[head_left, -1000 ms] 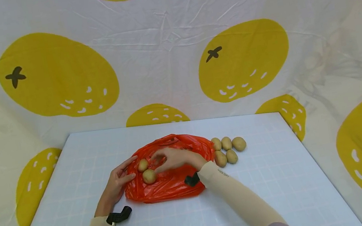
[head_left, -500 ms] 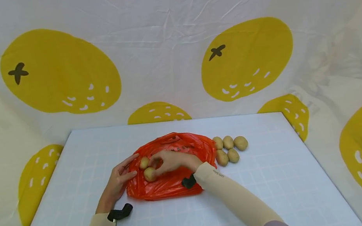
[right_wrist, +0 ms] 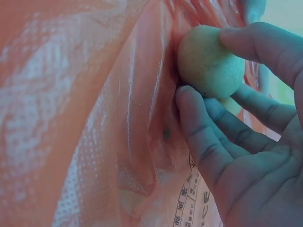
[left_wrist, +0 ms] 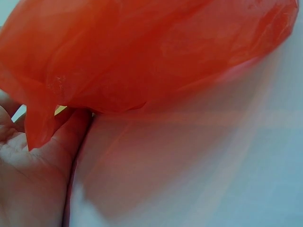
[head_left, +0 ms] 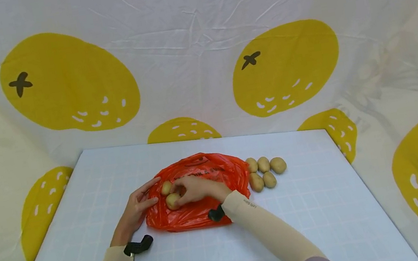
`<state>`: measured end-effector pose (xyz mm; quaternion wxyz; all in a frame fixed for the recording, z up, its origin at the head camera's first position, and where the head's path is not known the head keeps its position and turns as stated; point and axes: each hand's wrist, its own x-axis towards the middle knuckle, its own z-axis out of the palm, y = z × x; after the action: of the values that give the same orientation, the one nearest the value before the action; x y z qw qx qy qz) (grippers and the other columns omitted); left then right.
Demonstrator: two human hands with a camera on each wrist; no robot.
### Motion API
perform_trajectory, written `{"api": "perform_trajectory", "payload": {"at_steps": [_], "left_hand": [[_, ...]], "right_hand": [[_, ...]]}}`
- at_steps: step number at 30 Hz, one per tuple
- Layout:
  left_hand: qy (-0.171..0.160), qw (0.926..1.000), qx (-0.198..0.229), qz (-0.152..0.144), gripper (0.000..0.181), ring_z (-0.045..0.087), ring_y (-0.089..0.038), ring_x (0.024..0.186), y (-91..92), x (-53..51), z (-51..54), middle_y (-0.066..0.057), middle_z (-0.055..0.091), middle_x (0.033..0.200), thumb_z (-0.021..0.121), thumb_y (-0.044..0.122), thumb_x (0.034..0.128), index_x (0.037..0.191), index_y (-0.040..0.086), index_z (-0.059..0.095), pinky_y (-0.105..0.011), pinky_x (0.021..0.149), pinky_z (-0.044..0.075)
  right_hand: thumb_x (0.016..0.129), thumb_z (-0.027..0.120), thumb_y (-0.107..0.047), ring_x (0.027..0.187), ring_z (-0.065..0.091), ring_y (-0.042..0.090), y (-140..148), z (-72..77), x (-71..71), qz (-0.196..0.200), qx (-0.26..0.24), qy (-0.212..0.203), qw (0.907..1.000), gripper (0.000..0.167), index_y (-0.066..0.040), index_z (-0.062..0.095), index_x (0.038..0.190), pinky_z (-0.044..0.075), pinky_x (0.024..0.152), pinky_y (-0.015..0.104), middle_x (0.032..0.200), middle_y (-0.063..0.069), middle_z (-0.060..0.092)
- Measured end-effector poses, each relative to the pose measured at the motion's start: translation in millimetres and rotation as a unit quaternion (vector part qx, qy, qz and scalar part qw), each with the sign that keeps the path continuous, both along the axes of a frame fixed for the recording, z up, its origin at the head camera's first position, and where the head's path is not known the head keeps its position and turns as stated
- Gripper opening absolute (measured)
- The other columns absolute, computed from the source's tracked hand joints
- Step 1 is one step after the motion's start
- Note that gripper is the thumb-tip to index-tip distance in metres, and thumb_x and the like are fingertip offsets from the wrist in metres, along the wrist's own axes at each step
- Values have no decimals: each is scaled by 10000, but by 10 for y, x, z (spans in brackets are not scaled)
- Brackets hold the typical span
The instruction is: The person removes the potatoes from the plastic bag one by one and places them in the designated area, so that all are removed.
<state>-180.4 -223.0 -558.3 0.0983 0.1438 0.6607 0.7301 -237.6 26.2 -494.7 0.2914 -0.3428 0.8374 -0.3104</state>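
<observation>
Fruit-print backdrop (head_left: 201, 81) behind pale bench (head_left: 323, 231). Right hand (head_left: 195, 188) pinches the nearer potato (head_left: 172, 201), thumb opposing fingers, at the red bag's (head_left: 202, 216) left end; left hand (head_left: 135, 210) lies with fingers outstretched, touching the bag's edge. Judgement: potato firm, fairly light, apt to roll; grasp across its middle. Bag film likely limp, slippery, easily torn; steady its rim broadly.

Crumpled, translucent red plastic bag (right_wrist: 137, 90): capital letters "ICE" (right_wrist: 204, 209), lower centre of the right-wrist view, run sideways beside small printed characters (right_wrist: 182, 203) too fine to read. Beige fabric sleeve (head_left: 266, 224), lower right of the head view: tiny dark lettering (head_left: 250, 204), illegible.
</observation>
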Motion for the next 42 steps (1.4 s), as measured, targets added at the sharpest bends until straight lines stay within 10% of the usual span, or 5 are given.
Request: {"api": "perform_trajectory", "payload": {"at_steps": [42], "left_hand": [[-61,10000,-18,62,656,468,16,1363,6,2,0,-245,203,1687,609,33,973,1571,-31,345,-226,1021,519]], "right_hand": [[893,732,-160,1031,635,180,481,82,-20,-808,-797,241,9933,414,-203,653,1298,558,889,259,1259,-45,644]]}}
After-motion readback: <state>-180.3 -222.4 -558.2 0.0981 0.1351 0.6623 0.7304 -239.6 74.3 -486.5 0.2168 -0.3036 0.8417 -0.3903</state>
